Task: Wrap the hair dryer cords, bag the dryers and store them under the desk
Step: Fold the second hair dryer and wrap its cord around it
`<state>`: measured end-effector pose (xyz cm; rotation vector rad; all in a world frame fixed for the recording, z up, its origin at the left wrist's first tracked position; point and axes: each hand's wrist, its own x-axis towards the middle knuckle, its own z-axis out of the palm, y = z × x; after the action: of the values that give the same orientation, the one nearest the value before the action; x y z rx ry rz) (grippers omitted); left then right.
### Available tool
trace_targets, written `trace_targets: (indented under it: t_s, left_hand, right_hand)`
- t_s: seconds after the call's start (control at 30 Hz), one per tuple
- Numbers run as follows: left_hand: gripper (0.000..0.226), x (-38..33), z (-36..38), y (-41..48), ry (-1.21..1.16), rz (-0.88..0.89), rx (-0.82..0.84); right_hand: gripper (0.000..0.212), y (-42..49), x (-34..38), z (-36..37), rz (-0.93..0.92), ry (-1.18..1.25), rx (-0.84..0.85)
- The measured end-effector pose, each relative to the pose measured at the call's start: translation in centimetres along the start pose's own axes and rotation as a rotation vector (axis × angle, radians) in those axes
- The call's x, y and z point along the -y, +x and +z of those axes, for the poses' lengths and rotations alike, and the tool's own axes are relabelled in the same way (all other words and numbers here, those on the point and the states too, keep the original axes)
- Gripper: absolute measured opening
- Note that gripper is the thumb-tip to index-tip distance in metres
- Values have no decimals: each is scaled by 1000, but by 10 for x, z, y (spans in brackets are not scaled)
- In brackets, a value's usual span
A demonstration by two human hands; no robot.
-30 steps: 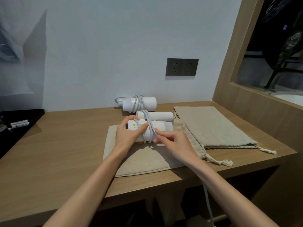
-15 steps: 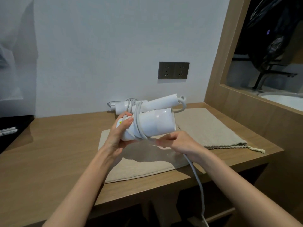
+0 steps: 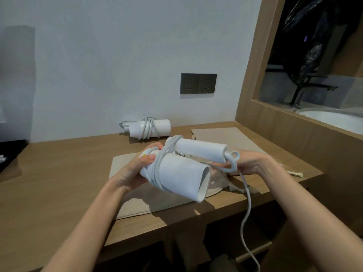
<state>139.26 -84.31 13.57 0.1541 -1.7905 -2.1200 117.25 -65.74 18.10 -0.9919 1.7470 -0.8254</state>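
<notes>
The left hand point(image 3: 135, 169) curls around the rear of the white cylindrical plastic hair dryer point(image 3: 182, 173), which is held in the air between both hands. The right hand point(image 3: 249, 163) pinches the pale grey cord point(image 3: 248, 203) at the handle's tip, and the slack hangs below that wrist. Under the hands a flat beige cloth bag point(image 3: 137, 201) lies on the wooden desk point(image 3: 59, 183). Beyond the left hand lies a second white cord-wrapped dryer point(image 3: 149, 128).

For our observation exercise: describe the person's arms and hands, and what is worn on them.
The left hand and right hand wear no gloves. No ring, watch or bracelet shows. Above the wrists no sleeve is in view, right to the frame's edge.
</notes>
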Motion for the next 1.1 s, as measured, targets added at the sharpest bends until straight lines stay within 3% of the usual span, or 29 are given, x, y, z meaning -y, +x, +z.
trace_targets:
  t_s: [0.03,0.1,0.17,0.3,0.4,0.53,0.87,1.1]
  left_hand:
    - [74,0,-1,-1,16,3,17]
    - [60,-3,-4,-4,56,11,62]
    - [58,-7,-7,-7,117,11,80]
    - [59,-2,-5,-4,232,-22,80]
    - [45,9,4,5,227,-67,43]
    - [47,11,4,6,251,-73,-19]
    - [46,9,7,4,260,105,-252]
    - [30,5,4,4,224,187,-421]
  right_hand:
    - [70,6,-4,-7,22,87,-27]
    - [45,10,-3,-12,30,190,-52]
    - [36,9,8,-11,20,186,-94]
    - [34,5,28,-4,-88,72,-147]
    - [38,-2,29,-5,-137,43,-170]
    - [27,-11,38,6,-258,-175,-270]
    - [38,13,59,54,-490,-737,-613]
    - [33,21,57,77,-550,-796,-671]
